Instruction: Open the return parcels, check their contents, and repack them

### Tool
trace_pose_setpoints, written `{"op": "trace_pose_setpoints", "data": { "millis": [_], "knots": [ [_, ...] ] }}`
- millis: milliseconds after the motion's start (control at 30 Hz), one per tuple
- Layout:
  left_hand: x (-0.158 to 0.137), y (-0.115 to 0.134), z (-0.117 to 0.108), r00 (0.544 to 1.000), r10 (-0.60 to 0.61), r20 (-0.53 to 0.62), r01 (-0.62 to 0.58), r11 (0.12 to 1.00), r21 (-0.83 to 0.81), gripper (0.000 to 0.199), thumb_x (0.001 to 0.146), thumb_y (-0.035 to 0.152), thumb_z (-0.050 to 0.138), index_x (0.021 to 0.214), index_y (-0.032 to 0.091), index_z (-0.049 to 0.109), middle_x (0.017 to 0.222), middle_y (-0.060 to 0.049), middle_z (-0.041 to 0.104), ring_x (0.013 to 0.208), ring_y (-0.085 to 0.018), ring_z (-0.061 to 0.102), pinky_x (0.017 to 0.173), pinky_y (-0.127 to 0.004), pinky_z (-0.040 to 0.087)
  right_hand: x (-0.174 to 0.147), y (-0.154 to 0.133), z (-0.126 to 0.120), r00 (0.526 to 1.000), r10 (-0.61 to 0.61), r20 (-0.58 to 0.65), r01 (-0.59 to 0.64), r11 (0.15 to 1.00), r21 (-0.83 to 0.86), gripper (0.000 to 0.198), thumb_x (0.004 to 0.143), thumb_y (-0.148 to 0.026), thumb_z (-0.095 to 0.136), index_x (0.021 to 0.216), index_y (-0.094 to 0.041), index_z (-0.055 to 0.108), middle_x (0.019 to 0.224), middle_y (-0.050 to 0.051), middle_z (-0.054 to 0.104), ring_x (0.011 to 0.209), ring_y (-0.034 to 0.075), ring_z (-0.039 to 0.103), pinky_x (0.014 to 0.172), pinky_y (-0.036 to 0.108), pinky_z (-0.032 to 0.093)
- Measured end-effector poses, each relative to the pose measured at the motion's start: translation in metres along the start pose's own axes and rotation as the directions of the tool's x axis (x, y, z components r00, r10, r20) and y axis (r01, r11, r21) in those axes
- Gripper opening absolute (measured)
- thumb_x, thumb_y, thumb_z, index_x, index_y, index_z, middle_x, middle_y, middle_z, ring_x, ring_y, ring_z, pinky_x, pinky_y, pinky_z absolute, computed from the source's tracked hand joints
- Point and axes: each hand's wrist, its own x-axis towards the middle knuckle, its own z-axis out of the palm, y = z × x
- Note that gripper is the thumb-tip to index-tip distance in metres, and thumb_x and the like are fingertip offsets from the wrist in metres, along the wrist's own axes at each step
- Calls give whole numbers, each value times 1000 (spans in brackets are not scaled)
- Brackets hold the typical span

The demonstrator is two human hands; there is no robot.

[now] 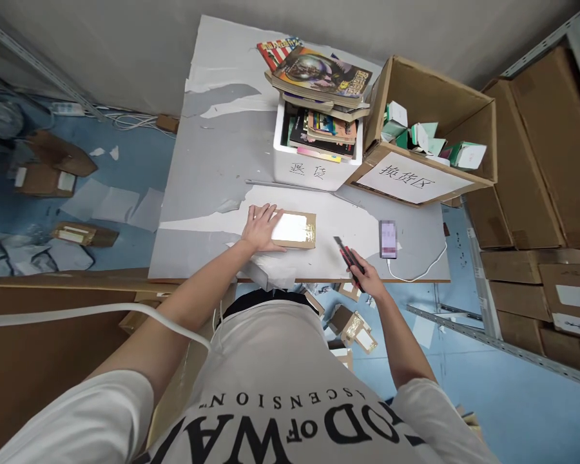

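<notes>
Head: right hand (367, 278) closed around knife (346, 255).

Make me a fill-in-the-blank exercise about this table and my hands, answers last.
The bare left hand rests on a small brown cardboard box whose label is ____.
The bare right hand holds a slim utility knife coloured black and ____.
An open white plastic bin contains stacked ____.
A thin white cable reaches a rectangular ____.
Missing words: white; red; books; phone.

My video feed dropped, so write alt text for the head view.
A person's left hand rests on a taped carton while the right hand holds a utility knife. Beyond, a white bin of books stands beside an open cardboard box.
</notes>
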Motion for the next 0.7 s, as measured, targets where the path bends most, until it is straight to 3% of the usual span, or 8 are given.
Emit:
{"op": "trace_pose_setpoints", "data": {
  "millis": [67, 200, 333, 433, 567, 700],
  "knots": [
    [0, -1, 1, 1000, 15, -12, -15, 1000, 0, 115, 60, 75, 61, 147, 10, 27, 152, -22, 27, 140, -42, 18, 111, -61, -1, 4, 16, 4, 980, 37, -196, -62, 990, -124, 75, 90, -52, 37, 153, -21, 10, 96, 7, 65, 57, 14, 55, 59, 32, 52],
    [-6, -1, 2, 993, 64, -95, -64, 998, 8, 90, 76, 68, 53, 144, 12, 34, 152, -21, 26, 143, -39, 16, 112, -61, 3, 28, 38, 34, 895, 30, -444, -242, 870, -429, 59, 94, -36, 26, 149, -16, 25, 118, 16, 55, 98, 25, 58, 87, 39, 47],
    [-27, 8, 7, 974, 167, -153, -165, 986, 24, 53, 89, 49, 46, 130, 15, 51, 143, -18, 44, 138, -33, 32, 113, -57, 16, 50, 52, 61, 871, 20, -492, -341, 744, -574, 58, 91, -25, 35, 148, -19, 27, 121, 17, 47, 108, 28, 51, 91, 41, 42],
    [-45, 16, 16, 966, 200, -162, -200, 980, 15, 35, 93, 33, 43, 121, 18, 58, 131, -14, 56, 128, -27, 46, 111, -49, 29, 55, 66, 73, 864, 32, -502, -379, 697, -609, 58, 90, -24, 38, 147, -22, 29, 123, 16, 44, 110, 29, 48, 90, 42, 41],
    [-58, 19, 29, 974, 156, -164, -165, 986, -38, 34, 93, 18, 41, 123, 19, 57, 127, -13, 59, 126, -24, 49, 110, -48, 33, 55, 76, 78, 847, -88, -525, -288, 753, -591, 56, 88, -26, 38, 144, -21, 35, 122, 19, 45, 111, 33, 46, 90, 51, 40],
    [-57, 16, 35, 986, 110, -129, -125, 985, -119, 40, 90, 12, 40, 126, 20, 56, 130, -13, 58, 128, -24, 47, 111, -50, 32, 66, 38, 70, 791, -260, -554, -168, 779, -605, 58, 90, -35, 38, 144, -15, 34, 133, 24, 37, 122, 38, 38, 95, 59, 35]
  ]
}}
